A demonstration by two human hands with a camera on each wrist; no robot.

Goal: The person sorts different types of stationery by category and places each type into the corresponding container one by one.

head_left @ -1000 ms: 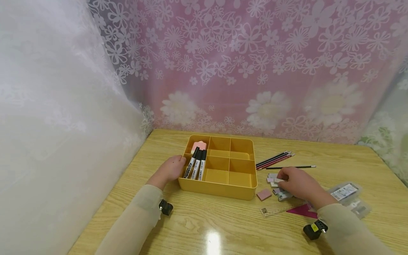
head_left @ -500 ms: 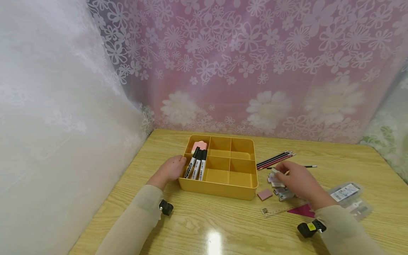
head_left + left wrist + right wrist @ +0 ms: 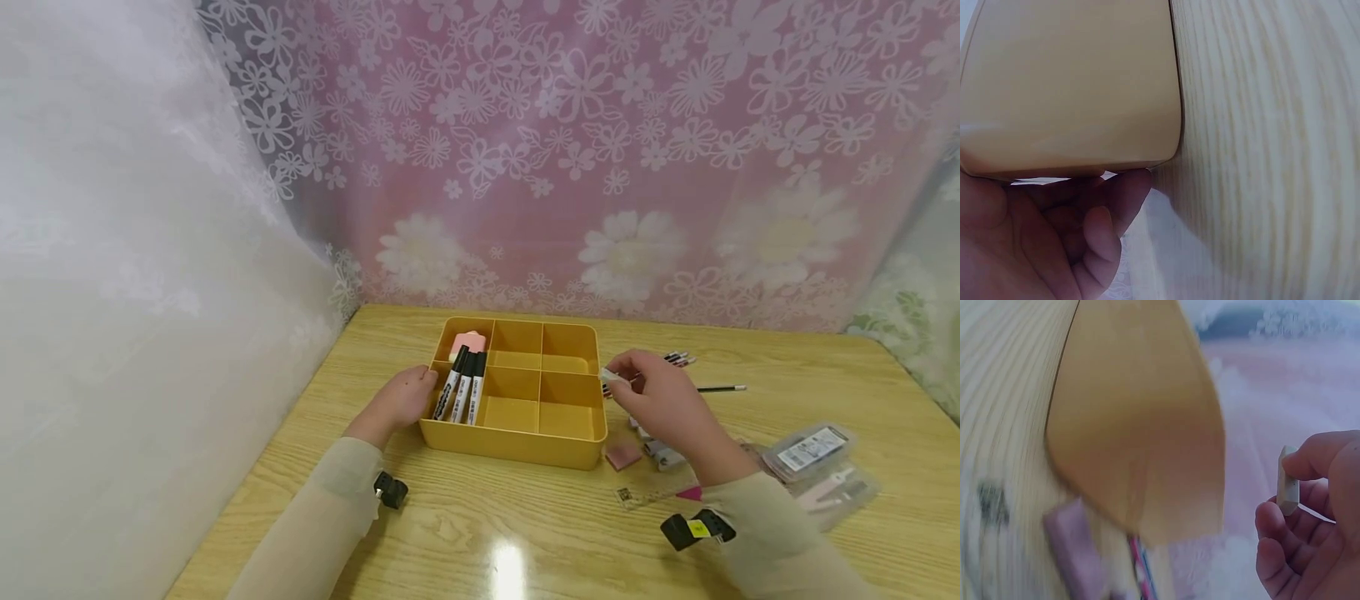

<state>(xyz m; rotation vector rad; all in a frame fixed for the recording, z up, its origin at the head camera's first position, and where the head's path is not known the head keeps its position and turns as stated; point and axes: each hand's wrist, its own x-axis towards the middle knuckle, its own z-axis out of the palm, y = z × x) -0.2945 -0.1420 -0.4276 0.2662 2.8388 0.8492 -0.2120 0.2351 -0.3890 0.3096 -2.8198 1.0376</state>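
Observation:
My left hand (image 3: 408, 395) holds the left side of a yellow compartment box (image 3: 510, 450), thumb at the rim. In the left wrist view its curled fingers (image 3: 1102, 234) lie against the box's wall. Between thumb and fingertips my right hand (image 3: 666, 408) pinches a small white eraser (image 3: 1287, 481), just off the box's right rim. Black-capped markers (image 3: 467, 387) lean in the front left compartment. Behind them, in the back left compartment, sits a pink-and-white item (image 3: 469, 342). More small erasers (image 3: 667, 457) lie partly hidden under the right hand.
A pink eraser (image 3: 622, 455) lies by the box's front right corner. Nearby are a clear ruler (image 3: 637, 495) and a magenta piece (image 3: 690, 493). Pencils (image 3: 681, 359) lie behind the right hand, one single pencil (image 3: 722, 388) apart. Clear plastic cases (image 3: 813, 454) are at the right.
My right hand has lifted the white eraser off the pile and carried it left and away from me to the box's right rim. The left hand stays on the box.

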